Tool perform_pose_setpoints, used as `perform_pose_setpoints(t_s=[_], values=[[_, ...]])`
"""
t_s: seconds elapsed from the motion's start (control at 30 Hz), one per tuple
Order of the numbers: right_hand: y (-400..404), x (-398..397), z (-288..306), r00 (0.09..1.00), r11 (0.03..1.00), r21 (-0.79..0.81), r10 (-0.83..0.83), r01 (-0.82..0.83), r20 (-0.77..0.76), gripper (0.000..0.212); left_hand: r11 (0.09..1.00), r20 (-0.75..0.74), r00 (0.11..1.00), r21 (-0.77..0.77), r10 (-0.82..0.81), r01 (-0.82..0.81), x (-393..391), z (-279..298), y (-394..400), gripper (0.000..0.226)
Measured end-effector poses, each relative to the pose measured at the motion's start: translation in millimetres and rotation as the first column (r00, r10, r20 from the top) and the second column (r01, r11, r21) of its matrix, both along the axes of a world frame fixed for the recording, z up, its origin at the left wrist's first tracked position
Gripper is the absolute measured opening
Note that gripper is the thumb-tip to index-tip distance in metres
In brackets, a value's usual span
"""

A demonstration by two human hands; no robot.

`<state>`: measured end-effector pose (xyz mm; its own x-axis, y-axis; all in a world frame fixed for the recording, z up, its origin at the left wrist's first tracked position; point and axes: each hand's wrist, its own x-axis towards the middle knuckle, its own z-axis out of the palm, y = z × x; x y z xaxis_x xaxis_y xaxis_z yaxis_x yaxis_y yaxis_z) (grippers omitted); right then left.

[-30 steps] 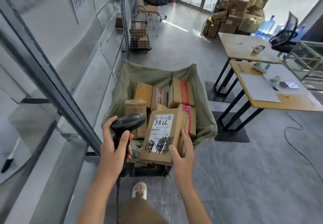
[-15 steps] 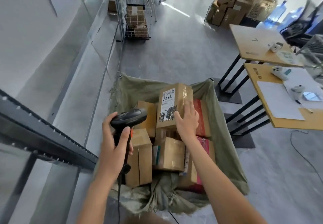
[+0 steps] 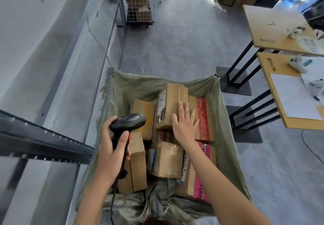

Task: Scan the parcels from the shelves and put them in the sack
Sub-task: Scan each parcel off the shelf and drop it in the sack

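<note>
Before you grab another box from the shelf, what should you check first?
1. Box lies in the sack: ok, resting on the other boxes.
2. Right hand free to lift: ok, fingers flat on the box, not gripping.
3. Scanner held firmly: ok, left hand grips its handle.
4. Box was scanned: cannot tell.
5. Room left in the sack: cannot tell, boxes are piled high.

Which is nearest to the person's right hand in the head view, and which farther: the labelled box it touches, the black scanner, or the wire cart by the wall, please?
From the right hand:
1. Labelled box, directly under its fingers, on top of the pile in the sack.
2. Black scanner, to its left, gripped by the left hand.
3. Wire cart, far ahead across the floor beside the wall.
</note>
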<state>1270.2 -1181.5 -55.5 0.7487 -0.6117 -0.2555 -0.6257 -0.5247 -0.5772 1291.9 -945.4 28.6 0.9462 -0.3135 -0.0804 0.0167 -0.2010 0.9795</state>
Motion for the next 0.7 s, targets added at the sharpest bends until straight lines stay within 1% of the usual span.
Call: perform_pose_setpoints(t_s=[0.07, 0.17, 0.27, 0.33, 0.4, 0.47, 0.57, 0.63, 0.7], values=[[1, -7, 1, 0.999, 1.000, 0.004, 0.030, -0.031, 0.042, 0.061, 0.999, 0.023, 0.999, 0.021, 0.043, -0.044, -10, 2, 1, 0.038], [5, -18, 2, 0.985, 0.992, -0.009, 0.128, -0.127, 0.112, 0.061, 0.988, 0.063, 0.988, 0.048, 0.142, -0.145, -33, 6, 3, 0.043], [16, -33, 11, 0.943, 0.957, -0.007, 0.285, -0.288, 0.172, 0.062, 0.958, 0.109, 0.955, 0.046, 0.276, -0.282, -76, 11, 9, 0.042], [27, -49, 21, 0.888, 0.909, -0.019, 0.412, -0.417, 0.206, 0.061, 0.914, 0.133, 0.907, 0.019, 0.400, -0.405, -113, 9, 13, 0.039], [40, -70, 31, 0.789, 0.816, -0.074, 0.573, -0.573, 0.219, 0.061, 0.860, 0.137, 0.853, 0.003, 0.504, -0.509, -153, 5, 13, 0.035], [54, -92, 42, 0.660, 0.690, -0.128, 0.720, -0.712, 0.213, 0.061, 0.806, 0.140, 0.801, 0.029, 0.582, -0.591, -194, 2, 11, 0.040], [77, -122, 59, 0.506, 0.545, -0.153, 0.830, -0.824, 0.233, 0.067, 0.709, 0.158, 0.706, 0.045, 0.690, -0.704, -248, 13, 15, 0.038], [95, -137, 68, 0.399, 0.453, -0.180, 0.876, -0.873, 0.272, 0.072, 0.636, 0.193, 0.631, 0.045, 0.751, -0.770, -278, 27, 26, 0.033], [116, -151, 75, 0.305, 0.371, -0.194, 0.903, -0.908, 0.302, 0.074, 0.564, 0.237, 0.559, 0.049, 0.795, -0.824, -305, 42, 42, 0.032]])
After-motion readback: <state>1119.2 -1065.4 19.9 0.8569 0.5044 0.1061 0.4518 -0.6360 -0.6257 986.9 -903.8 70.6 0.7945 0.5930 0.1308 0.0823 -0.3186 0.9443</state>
